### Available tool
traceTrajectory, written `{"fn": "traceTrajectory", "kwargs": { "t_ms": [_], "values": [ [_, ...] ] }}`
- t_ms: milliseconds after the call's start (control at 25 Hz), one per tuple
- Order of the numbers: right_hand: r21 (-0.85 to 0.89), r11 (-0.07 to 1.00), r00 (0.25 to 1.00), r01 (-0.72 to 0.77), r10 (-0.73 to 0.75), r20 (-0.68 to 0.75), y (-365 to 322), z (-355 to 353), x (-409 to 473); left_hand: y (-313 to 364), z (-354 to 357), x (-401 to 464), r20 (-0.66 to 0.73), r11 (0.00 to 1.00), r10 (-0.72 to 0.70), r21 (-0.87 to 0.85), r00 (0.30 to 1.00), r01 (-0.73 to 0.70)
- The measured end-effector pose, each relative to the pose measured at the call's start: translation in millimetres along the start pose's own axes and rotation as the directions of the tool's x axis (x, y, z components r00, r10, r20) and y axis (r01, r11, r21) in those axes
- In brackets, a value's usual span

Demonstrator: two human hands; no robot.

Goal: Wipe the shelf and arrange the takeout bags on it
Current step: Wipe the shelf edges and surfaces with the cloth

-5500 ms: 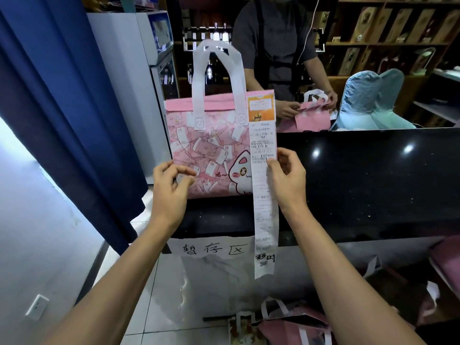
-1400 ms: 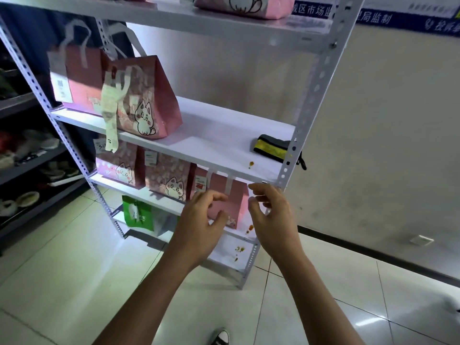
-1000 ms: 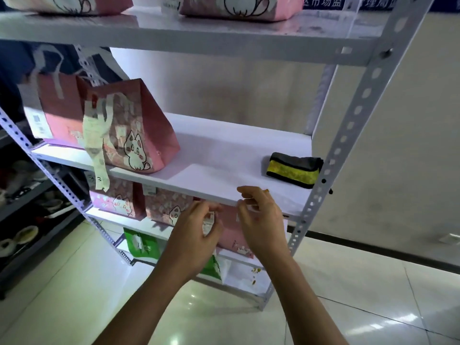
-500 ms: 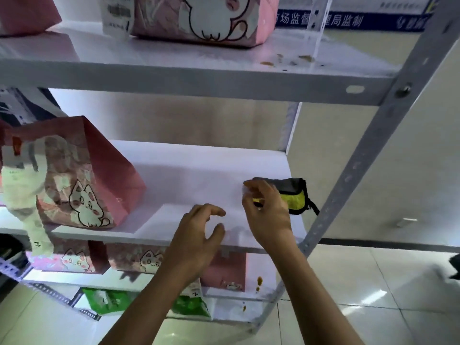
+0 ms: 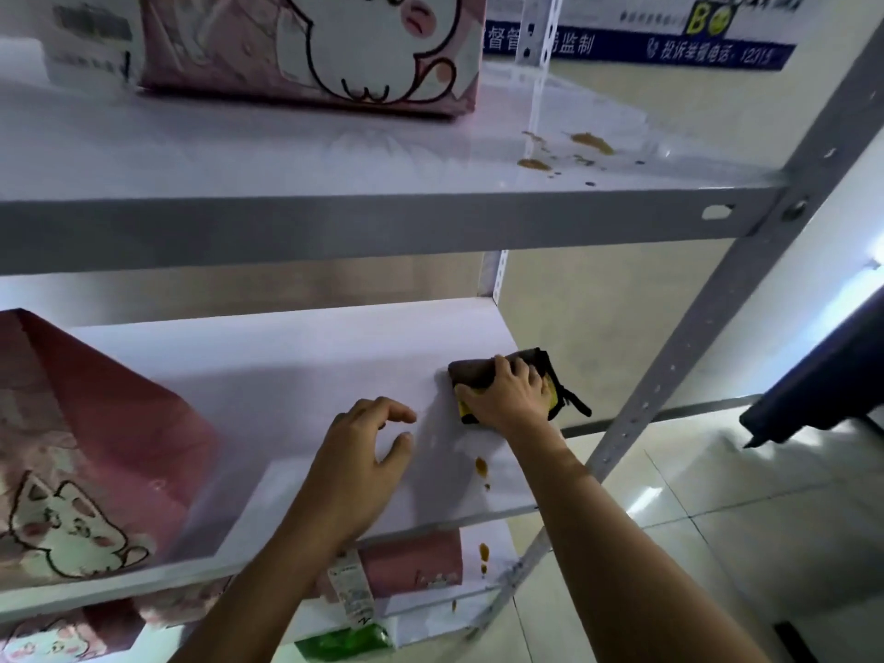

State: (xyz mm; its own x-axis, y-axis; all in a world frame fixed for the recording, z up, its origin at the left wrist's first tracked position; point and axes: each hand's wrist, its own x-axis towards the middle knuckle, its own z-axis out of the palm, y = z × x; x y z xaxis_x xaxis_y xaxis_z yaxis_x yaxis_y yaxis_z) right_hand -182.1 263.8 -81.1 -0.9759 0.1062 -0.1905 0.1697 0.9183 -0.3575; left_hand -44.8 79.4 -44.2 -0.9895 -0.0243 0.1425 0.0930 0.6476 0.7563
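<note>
Now, head view:
Right hand (image 5: pixel 509 399): fingers pressed down on the dark cloth (image 5: pixel 531 375) with the yellow edge, at the right end of the middle shelf (image 5: pixel 296 375).
Left hand (image 5: pixel 363 452): fingers apart, empty, over the shelf.
Pink bag (image 5: pixel 86 447): far left, same shelf.
Brown spot (image 5: pixel 480 465): just near the cloth.

A: Looks like the pickup corner of a food shop or takeout place. A slotted metal shelf (image 5: pixel 382 232) holds pink cat-print takeout bags (image 5: pixel 311 45), some with printed receipts (image 5: pixel 351 588) attached.

B: Agreed. There's also a blue notice strip (image 5: pixel 636 47) with Chinese text on the wall, the kind of official sign shops put up. Sauce splatters (image 5: pixel 564 150) on the boards and a glossy tiled floor (image 5: pixel 717 543) say food business, not a home.
</note>
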Motion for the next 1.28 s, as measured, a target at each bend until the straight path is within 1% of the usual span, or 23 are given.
{"fn": "traceTrajectory", "kwargs": {
  "t_ms": [80, 160, 200, 360, 440, 480, 520, 560, 600, 640, 680, 720, 760, 800, 840, 880, 960, 1000, 1120, 1240, 1280],
  "values": [
    [-0.053, 0.998, 0.997, 0.027, -0.023, 0.078, 3, 7, 7, -7, -7, 1, -0.003, 1.0, -0.001, 0.0, 1.0, 0.001],
    [-0.068, 0.996, 0.994, 0.049, -0.042, 0.101, 6, 7, 10, -12, -11, 2, -0.004, 1.0, -0.001, 0.002, 1.0, 0.001],
    [-0.062, 0.996, 0.995, 0.061, -0.057, 0.076, 7, 5, 10, -12, -12, 2, -0.002, 1.0, 0.0, -0.002, 1.0, 0.0],
    [-0.014, 0.993, 0.987, 0.118, -0.118, -0.108, 15, 1, 6, -12, -13, -2, 0.014, 1.0, 0.022, -0.012, 1.0, -0.022],
    [0.069, 0.981, 0.975, 0.179, -0.168, -0.145, 19, -1, 6, -15, -15, -4, 0.02, 1.0, 0.028, -0.003, 0.999, -0.028],
    [0.111, 0.962, 0.963, 0.249, -0.234, -0.134, 20, -2, 6, -16, -16, -5, 0.022, 1.0, 0.028, 0.0, 0.999, -0.028],
    [0.107, 0.937, 0.942, 0.333, -0.324, -0.094, 21, -1, 5, -17, -16, -6, 0.024, 1.0, 0.027, 0.003, 0.999, -0.028],
    [0.052, 0.915, 0.916, 0.401, -0.401, -0.011, 19, 2, 2, -18, -16, -8, 0.026, 1.0, 0.03, 0.008, 0.999, -0.03],
    [-0.01, 0.903, 0.899, 0.429, -0.426, 0.1, 13, 4, -2, -18, -17, -8, 0.027, 0.999, 0.034, 0.014, 0.999, -0.035],
    [-0.046, 0.909, 0.893, 0.415, -0.397, 0.21, 5, 7, -6, -18, -16, -7, 0.028, 0.999, 0.038, 0.019, 0.999, -0.038],
    [-0.043, 0.925, 0.891, 0.378, -0.351, 0.289, -3, 7, -7, -18, -16, -7, 0.027, 0.999, 0.035, 0.02, 0.999, -0.035],
    [0.009, 0.947, 0.899, 0.321, -0.308, 0.312, -13, 6, -8, -18, -18, -7, 0.027, 0.999, 0.024, 0.02, 0.999, -0.025],
    [0.081, 0.962, 0.921, 0.262, -0.274, 0.277, -21, 7, -6, -17, -20, -8, 0.025, 1.0, 0.016, 0.021, 1.0, -0.016],
    [0.123, 0.965, 0.948, 0.23, -0.251, 0.196, -27, 10, -4, -18, -22, -8, 0.019, 1.0, 0.012, 0.024, 1.0, -0.013],
    [0.109, 0.971, 0.968, 0.213, -0.225, 0.115, -31, 15, -3, -19, -24, -9, 0.008, 1.0, 0.01, 0.025, 1.0, -0.01],
    [0.067, 0.978, 0.977, 0.199, -0.204, 0.067, -33, 21, -2, -21, -27, -9, 0.001, 1.0, 0.004, 0.022, 1.0, -0.004],
    [-0.011, 0.981, 0.979, 0.192, -0.19, 0.069, -33, 35, 1, -26, -34, -11, -0.008, 1.0, -0.006, 0.023, 1.0, 0.007],
    [-0.023, 0.981, 0.979, 0.19, -0.188, 0.079, -34, 41, 3, -28, -37, -12, -0.015, 1.0, -0.01, 0.026, 1.0, 0.011],
    [0.01, 0.972, 0.97, 0.234, -0.234, 0.061, -46, 50, 12, -33, -47, -12, -0.046, 0.999, -0.023, 0.035, 0.999, 0.025],
    [0.061, 0.943, 0.943, 0.328, -0.322, -0.088, -53, 58, 1, -26, -56, -14, -0.057, 0.999, -0.009, 0.031, 0.998, 0.011],
    [0.077, 0.934, 0.934, 0.35, -0.341, -0.105, -53, 58, -4, -21, -60, -14, -0.056, 0.999, 0.006, 0.033, 0.998, -0.004]
  ]
}}
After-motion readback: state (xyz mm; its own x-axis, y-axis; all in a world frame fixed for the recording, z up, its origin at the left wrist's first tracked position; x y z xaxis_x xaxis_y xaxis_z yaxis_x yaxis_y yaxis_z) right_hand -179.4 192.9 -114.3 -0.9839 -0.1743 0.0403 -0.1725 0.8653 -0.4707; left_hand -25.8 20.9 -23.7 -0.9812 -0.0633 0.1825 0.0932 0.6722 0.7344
